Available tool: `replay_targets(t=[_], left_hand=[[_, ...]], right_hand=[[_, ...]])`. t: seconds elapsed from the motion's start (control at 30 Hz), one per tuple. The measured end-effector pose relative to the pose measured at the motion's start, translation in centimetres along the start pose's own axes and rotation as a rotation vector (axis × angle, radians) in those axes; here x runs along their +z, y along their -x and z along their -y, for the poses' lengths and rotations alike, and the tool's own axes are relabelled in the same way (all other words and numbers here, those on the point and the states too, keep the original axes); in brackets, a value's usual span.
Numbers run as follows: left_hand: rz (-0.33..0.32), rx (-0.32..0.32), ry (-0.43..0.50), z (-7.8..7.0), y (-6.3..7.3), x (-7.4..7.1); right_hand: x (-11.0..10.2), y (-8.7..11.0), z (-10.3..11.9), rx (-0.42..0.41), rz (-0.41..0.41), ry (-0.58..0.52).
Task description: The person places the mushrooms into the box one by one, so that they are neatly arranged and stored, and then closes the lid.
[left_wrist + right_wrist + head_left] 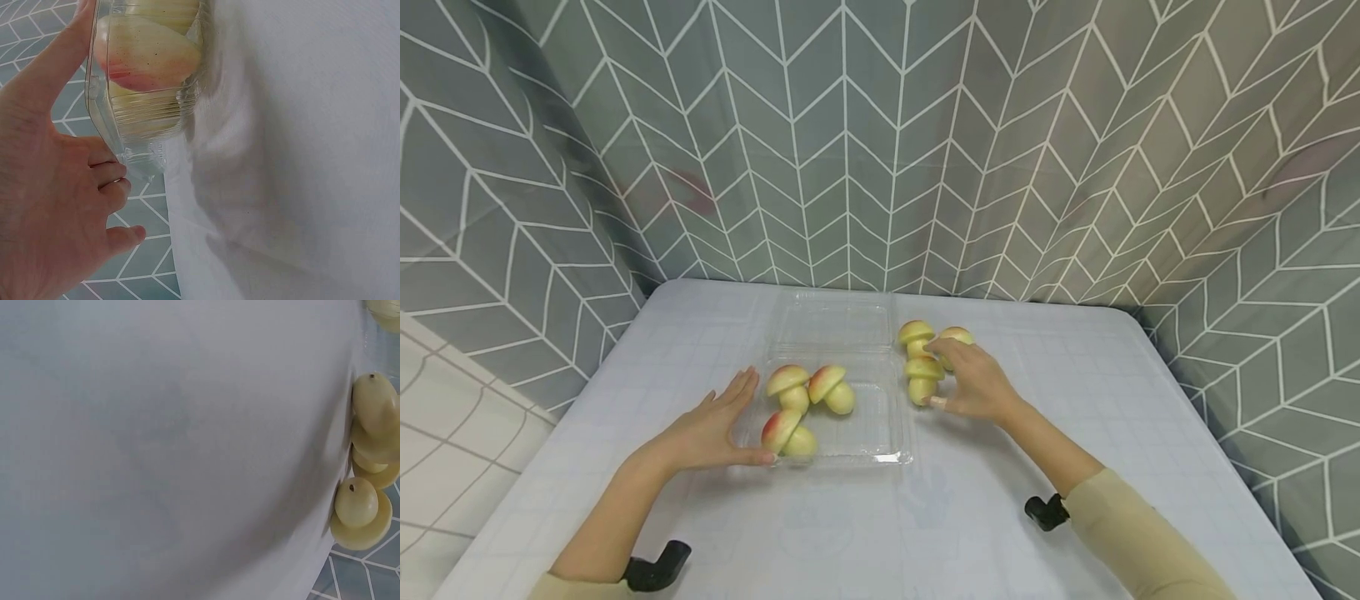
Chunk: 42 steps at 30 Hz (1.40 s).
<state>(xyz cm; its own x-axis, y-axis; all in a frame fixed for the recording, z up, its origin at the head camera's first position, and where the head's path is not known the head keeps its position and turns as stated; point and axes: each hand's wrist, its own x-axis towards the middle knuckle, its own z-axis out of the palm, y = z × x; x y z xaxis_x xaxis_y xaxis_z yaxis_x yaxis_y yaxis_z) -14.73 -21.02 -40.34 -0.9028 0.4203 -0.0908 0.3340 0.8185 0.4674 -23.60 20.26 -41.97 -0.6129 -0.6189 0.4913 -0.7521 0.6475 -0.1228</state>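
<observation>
My left hand [711,429] rests along the left side of a clear plastic clamshell box [868,425], fingers extended and thumb at its front left corner. In the left wrist view, the hand [56,206] touches the box wall [147,115]. Inside lie three yellow mushroom-shaped pieces with reddish caps, including a front one [799,440]. Right of the box, my right hand [976,382] spreads thumb and fingers around the nearest mushroom piece [922,379]; firm contact is unclear. Two more, a back left piece [916,333] and a back right piece [957,335], sit beside its fingers.
The box's lid [835,321] lies folded open toward the back of the white-covered table [865,533]. Patterned grey curtains [865,167] stand behind and at both sides. Black wrist mounts, a left one [658,567] and a right one [1047,512], stick out from the forearms.
</observation>
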Motion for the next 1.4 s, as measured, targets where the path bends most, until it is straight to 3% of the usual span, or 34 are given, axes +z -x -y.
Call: replay_targets(t=[0.27,0.57,0.83,1.17,1.4], left_hand=[[0.003,0.004,0.008,0.0,0.0,0.1],[0.004,-0.001,0.01,0.0,-0.1,0.2],[0.006,0.0,-0.005,-0.2,0.0,0.1],[-0.005,0.006,-0.02,-0.1,-0.1,0.1],[-0.004,0.002,-0.019,0.0,-0.1,0.1]], right_hand=[[0.7,-0.1,0.4,0.016,0.035,0.008],[1.3,-0.1,0.6,0.096,0.102,0.016],[1.8,0.1,0.3,0.076,0.113,0.081],[1.8,0.1,0.4,0.172,0.181,0.026],[1.7,0.0,0.6,0.155,0.176,0.006]])
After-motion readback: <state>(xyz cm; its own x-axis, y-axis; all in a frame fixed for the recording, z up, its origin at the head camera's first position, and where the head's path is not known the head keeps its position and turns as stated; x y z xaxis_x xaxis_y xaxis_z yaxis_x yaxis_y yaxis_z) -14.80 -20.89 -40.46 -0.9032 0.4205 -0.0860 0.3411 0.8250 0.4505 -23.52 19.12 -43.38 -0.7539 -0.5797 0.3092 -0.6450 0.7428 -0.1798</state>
